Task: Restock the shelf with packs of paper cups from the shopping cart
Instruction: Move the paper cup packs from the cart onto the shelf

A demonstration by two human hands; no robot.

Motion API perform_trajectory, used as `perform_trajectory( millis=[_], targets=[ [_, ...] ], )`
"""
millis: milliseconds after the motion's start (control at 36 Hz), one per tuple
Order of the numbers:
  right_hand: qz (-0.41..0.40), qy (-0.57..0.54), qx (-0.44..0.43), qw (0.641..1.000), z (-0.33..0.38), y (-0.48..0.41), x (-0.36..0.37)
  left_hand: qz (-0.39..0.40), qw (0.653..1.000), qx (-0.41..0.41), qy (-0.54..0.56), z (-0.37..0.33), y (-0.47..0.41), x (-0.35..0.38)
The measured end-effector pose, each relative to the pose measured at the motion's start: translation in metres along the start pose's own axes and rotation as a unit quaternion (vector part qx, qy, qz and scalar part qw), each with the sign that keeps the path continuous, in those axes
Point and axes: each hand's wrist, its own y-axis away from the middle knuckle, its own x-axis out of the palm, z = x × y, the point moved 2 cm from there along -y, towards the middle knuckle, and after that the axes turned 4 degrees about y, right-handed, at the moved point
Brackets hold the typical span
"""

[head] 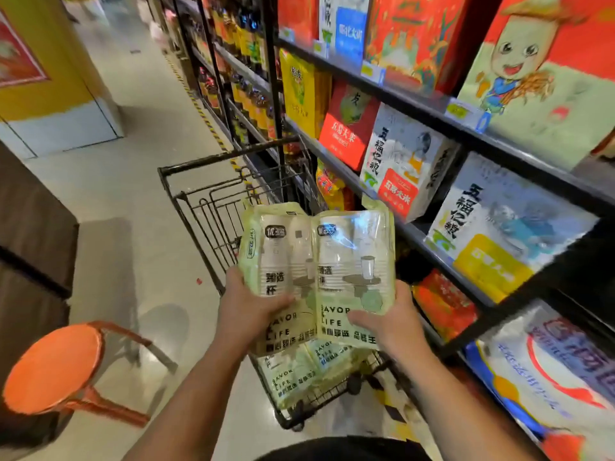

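From the head view, the left hand [248, 311] and right hand [389, 319] each curl fingers and thumb around the lower end of a pack of paper cups. The left pack [276, 261] and right pack [356, 261] are held edges touching, above the black wire shopping cart [213, 211]. More packs [293, 377] lie in the cart's basket. The packs are glossy, crinkled, pale green film over stacked white cups. The cart stands just beside the dark metal shelf [419, 98], which is crowded with printed rice boxes [399, 168]. Smooth, pale floor [139, 201] lies open on the left, and a round orange stool [53, 367] stands near.
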Motion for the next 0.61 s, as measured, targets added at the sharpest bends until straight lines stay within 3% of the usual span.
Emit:
perform_trajectory(
  millis=[250,611],
  targets=[
    [-0.136,-0.028,0.042,0.989,-0.017,0.107,-0.011,0.139,0.990,0.036,0.004,0.015,0.028,-0.012],
    [-0.303,-0.037,0.136,0.943,-0.071,0.246,-0.075,0.328,0.943,0.048,-0.031,0.016,0.114,0.067]
  ],
)
